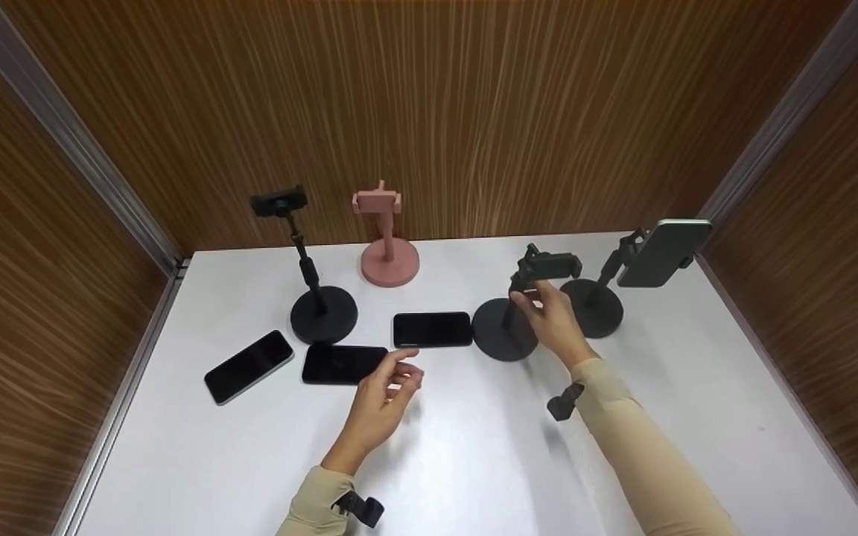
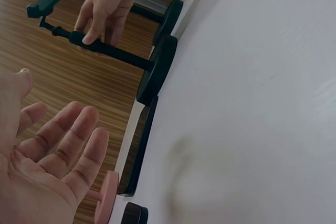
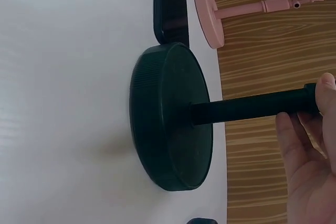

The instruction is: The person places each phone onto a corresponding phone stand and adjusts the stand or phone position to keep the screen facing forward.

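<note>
My right hand (image 1: 557, 324) holds the post of a dark phone stand (image 1: 500, 339); in the right wrist view its thumb and fingers close round the upper part of the post (image 3: 247, 107). The stand's round base rests on the table, and its clamp holds no phone. My left hand (image 1: 377, 409) hovers over the table with relaxed, slightly bent fingers and nothing in them, as the left wrist view of the hand (image 2: 58, 156) also shows. Below its fingertips in the head view lies a black phone (image 1: 336, 365). Another phone (image 1: 433, 330) lies beside the held stand's base.
A dark stand (image 1: 594, 311) with a phone (image 1: 663, 254) in its clamp stands at the right. Toward the back left are another dark stand (image 1: 325, 316) and a pink stand (image 1: 390, 263). A third phone (image 1: 250, 368) lies at the left. Wood-grain panels (image 1: 459, 119) enclose the white table (image 1: 474, 461).
</note>
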`<state>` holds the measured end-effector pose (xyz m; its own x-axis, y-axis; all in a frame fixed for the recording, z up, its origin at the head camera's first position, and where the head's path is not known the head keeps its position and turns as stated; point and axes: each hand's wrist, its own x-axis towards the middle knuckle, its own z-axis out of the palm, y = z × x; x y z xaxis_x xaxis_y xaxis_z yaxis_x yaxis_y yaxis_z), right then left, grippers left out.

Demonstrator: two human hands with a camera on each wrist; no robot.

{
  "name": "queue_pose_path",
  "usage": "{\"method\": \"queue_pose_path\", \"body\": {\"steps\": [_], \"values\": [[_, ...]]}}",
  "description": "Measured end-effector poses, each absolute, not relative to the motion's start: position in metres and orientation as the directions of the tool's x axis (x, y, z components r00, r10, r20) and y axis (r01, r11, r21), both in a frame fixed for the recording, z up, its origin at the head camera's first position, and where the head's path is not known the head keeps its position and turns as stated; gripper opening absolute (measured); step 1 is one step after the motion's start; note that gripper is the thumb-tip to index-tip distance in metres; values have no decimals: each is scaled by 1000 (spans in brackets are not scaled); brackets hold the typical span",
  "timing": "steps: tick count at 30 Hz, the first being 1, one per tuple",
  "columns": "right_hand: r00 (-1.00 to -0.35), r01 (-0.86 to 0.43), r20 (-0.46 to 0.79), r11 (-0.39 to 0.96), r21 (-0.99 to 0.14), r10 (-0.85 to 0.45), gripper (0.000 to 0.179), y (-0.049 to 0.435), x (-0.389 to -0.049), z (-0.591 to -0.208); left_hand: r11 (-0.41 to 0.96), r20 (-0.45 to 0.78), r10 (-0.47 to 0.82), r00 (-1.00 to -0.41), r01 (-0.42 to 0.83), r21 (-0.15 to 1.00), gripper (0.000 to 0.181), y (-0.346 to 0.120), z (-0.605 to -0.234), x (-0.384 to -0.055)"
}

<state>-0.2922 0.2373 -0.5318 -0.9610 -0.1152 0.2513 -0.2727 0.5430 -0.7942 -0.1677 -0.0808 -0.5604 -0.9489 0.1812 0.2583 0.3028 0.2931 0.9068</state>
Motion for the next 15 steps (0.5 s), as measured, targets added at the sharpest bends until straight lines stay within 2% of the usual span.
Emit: {"method": "queue_pose_path", "body": {"steps": [15], "values": [[-925,-371,353,525,-766,-138,27,240,-260,-538,292,253,208,-945,307,906,32,-74,-560,-166]]}}
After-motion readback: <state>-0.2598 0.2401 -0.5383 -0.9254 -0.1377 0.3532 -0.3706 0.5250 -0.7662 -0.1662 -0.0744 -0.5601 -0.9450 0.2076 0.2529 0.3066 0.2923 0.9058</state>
